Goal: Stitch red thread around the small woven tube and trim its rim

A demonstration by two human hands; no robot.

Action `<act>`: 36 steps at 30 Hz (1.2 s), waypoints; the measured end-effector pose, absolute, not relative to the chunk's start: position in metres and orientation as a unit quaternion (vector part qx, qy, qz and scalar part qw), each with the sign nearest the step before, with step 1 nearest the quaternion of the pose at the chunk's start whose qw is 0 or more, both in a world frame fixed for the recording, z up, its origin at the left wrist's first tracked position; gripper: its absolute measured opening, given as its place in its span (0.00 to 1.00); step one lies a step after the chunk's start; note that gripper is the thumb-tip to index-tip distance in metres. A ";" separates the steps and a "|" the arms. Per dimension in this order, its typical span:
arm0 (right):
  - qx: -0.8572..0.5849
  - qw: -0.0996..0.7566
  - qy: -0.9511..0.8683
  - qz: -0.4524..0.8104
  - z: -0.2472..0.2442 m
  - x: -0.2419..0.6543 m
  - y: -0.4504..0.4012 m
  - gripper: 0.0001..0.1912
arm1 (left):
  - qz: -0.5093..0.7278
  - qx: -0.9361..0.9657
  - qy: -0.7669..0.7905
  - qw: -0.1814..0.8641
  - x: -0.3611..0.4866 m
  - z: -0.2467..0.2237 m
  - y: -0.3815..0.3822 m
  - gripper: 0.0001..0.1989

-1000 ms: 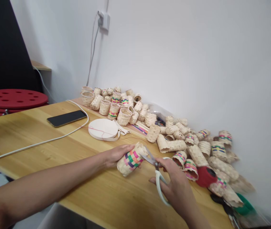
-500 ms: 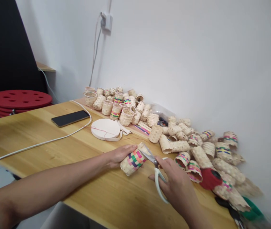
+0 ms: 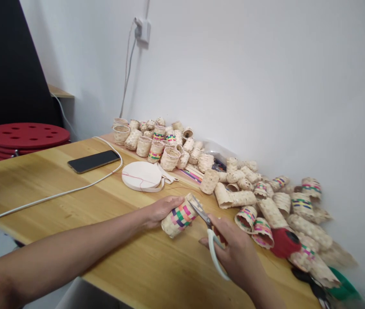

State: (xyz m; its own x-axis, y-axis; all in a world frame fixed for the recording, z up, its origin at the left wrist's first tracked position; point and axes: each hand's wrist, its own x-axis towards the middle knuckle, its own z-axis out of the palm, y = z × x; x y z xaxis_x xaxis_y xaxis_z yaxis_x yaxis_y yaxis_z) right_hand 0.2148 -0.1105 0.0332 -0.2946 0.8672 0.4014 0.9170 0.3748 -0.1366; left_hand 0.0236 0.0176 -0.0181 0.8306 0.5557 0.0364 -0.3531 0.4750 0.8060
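Note:
My left hand grips a small woven basket with a band of coloured squares, laid on its side just above the wooden table. My right hand holds white-handled scissors. Their metal blades point up and left and touch the basket's open rim. Both forearms reach in from the lower left and lower right.
Several more small woven baskets lie heaped along the white wall. A round white disc, a black phone and a white cable lie further left. A red ball sits among the baskets. Red stools stand beyond the table's left end.
The scissor blades have closed a little on the basket's rim. Both hands stay in place. The camera has shifted slightly.

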 end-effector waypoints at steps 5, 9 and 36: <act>-0.549 0.201 -0.811 -0.034 0.035 0.218 -0.113 0.20 | 0.257 0.452 0.117 0.846 0.022 -0.018 0.019 0.28; -0.540 0.204 -0.816 -0.045 0.035 0.221 -0.113 0.20 | 0.259 0.462 0.117 0.840 0.021 -0.018 0.019 0.28; -0.529 0.215 -0.821 -0.024 0.030 0.226 -0.101 0.20 | 0.274 0.488 0.127 0.819 0.021 -0.019 0.026 0.31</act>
State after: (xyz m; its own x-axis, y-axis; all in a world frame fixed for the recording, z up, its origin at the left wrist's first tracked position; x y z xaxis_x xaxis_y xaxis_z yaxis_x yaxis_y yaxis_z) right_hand 0.2259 -0.1011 0.0300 -0.3479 0.8577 0.3785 0.8785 0.4393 -0.1880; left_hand 0.0212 0.0260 -0.0192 0.8181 0.5719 0.0600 -0.3249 0.3735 0.8689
